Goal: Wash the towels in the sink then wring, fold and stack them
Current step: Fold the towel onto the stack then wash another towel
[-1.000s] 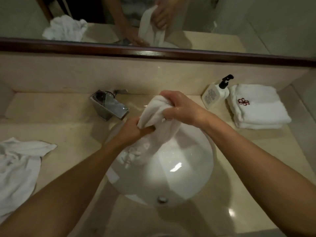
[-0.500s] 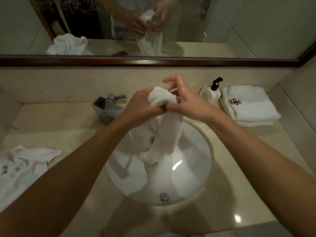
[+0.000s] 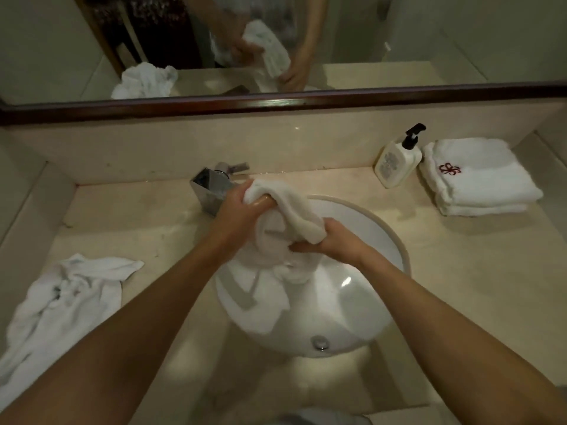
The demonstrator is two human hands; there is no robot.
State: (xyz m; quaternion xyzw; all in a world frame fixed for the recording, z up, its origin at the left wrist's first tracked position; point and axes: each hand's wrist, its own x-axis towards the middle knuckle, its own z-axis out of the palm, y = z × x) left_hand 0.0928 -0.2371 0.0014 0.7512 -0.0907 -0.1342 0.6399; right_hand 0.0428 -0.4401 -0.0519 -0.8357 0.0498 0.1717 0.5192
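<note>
Beige stone counter [image 3: 460, 286] under wood-framed mirror [image 3: 399, 41]

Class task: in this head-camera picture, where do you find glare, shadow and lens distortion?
Head view: glare glints on the sink bowl; the forearms cast soft shadows on the counter; wide-angle bending curves the mirror frame; the room is dim, the crumpled towel slightly soft.

Dim warm light; glare on the sink [image 3: 346, 282]; soft blur; wide-angle bending at edges
</note>
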